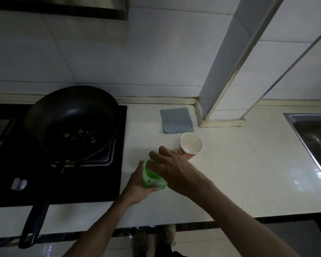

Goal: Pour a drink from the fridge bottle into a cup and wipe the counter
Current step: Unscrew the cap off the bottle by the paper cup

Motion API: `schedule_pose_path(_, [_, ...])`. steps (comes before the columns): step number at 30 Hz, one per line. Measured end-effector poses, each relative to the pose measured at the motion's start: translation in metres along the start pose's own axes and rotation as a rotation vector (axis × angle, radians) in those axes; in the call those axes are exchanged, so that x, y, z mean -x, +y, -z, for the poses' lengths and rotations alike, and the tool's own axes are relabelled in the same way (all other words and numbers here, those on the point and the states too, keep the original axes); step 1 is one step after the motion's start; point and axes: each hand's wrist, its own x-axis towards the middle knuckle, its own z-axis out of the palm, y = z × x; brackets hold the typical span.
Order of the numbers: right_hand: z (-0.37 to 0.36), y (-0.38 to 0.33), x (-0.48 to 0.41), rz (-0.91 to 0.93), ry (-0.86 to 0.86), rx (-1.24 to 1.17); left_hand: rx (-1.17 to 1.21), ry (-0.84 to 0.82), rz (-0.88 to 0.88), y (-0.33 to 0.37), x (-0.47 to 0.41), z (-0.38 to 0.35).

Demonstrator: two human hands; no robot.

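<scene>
Nearest to me, a little in from the front edge of the pale table (239, 173), my left hand (137, 184) wraps round the body of a green plastic bottle (152, 179), fingers curled about its lower half and holding it roughly upright. My right hand (171, 168) comes over from above and grips the bottle's top, fingers bent down around it; the cap itself is hidden under my palm, so I cannot tell whether it is on or off. I judge this to be the uncapping step. To do it well I should brace the bottle firmly with the left hand, keep it upright while the right twists, and squeeze lightly so the soft plastic does not spurt. Just beyond my right fingers stands a paper cup (191, 145), upright, mouth open, apparently empty, close enough to pour without reaching. Farther back, near the table's rear edge by the wall pillar, a grey cloth (176, 120) lies flat and folded for wiping. A black pan (72, 121) sits on the hob at the left edge; a steel sink (311, 130) is set in at the right. The bottle's label carries small print, too blurred to read; the cup shows a red pattern, no legible words.
</scene>
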Motion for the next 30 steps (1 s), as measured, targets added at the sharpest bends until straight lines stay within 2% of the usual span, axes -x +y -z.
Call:
schedule_pose_path(3, [-0.008,-0.001,-0.002,-0.068,0.025,-0.144,0.007,0.007,-0.006,0.001,0.0,0.0])
schedule_pose_path(6, [-0.014,-0.006,-0.011,-0.293,0.122,-0.22,0.092,-0.008,0.009,-0.002,-0.001,0.001])
schedule_pose_path(9, [-0.017,-0.006,-0.018,-0.544,0.078,-0.077,0.071,-0.008,-0.001,-0.001,0.0,0.002])
schedule_pose_path(11, [-0.017,-0.006,-0.016,-0.59,0.085,-0.003,0.079,-0.013,0.003,0.001,0.0,0.002])
schedule_pose_path(14, [-0.016,-0.007,-0.011,-0.509,0.08,0.005,0.033,-0.007,-0.025,0.002,0.0,0.001])
schedule_pose_path(21, [-0.014,0.006,-0.001,-0.104,0.115,0.044,0.027,-0.005,-0.035,0.002,-0.001,0.003])
schedule_pose_path(30, [-0.012,0.018,0.006,0.097,0.191,0.013,0.053,0.0,-0.062,0.001,-0.001,0.002])
